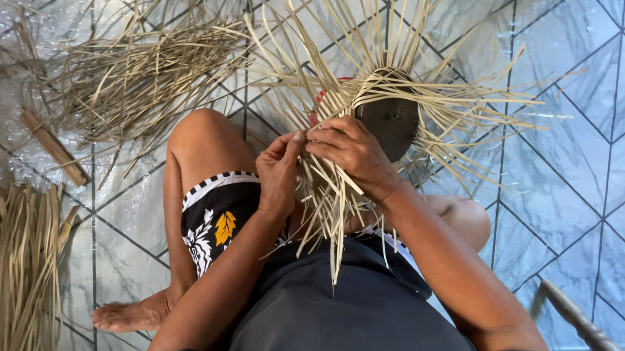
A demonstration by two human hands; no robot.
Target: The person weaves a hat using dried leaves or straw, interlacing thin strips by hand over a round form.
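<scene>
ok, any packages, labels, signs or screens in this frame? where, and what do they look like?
None in view: no package, label, sign or screen.
Nearest to print: black-and-white patterned shorts with a yellow leaf motif, on the person's thigh, lower centre-left.
Left hand and right hand grip pale straw strips of a half-woven piece, which bears no markings.

The floor point(587, 178) is laid with pale, glossy marbled tiles set in a diamond pattern with dark grout lines. Daylight glares off the tiles at the upper left, while the right side lies evenly lit.
</scene>
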